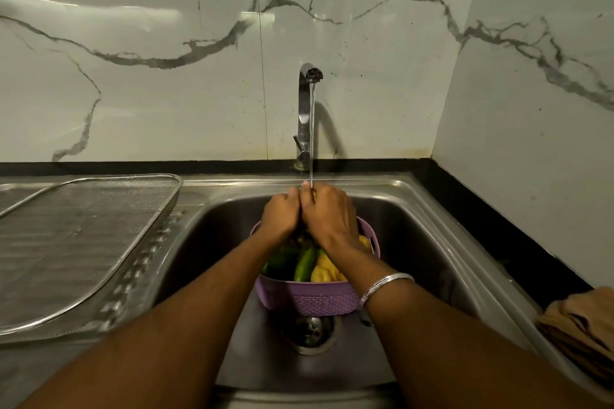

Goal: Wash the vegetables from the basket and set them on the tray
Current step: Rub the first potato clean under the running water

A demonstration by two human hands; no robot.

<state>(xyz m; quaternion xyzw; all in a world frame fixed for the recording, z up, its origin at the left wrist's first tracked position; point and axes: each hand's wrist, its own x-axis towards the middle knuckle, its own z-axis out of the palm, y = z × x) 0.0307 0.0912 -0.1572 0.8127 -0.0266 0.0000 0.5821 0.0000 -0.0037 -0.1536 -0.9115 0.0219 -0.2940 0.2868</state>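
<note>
Vegetables [307, 264] piled in a lilac plastic basket [315, 297], green ones on the left and middle, yellow ones on the right, some darker bits further back half hidden by the wrists. Basket parked inside the steel sink [415, 242], just behind the drain [307, 330]. Both hands up above the basket's far rim, pressed together right under the thin stream of water [311, 129] coming off the chrome tap [304, 109]. Left hand [280, 214] curled with knuckles up, right hand [327, 216] curled too and touching it, a sliver of something yellowish peeking between the fingers at the top. Looks like something gripped in there, but can't tell what it is or which hand really has it, too covered up. Silver bangle [387, 285] on the right wrist. Mesh tray [89, 242] sitting off to the left on the ribbed draining board [146, 262], nothing visible through the blur on it. Brownish folded cloth [581, 325] at the right edge on the dark tabletop [498, 236]. White marble-look tiles [166, 76] with grey veins behind it all, corner wall on the right.
</note>
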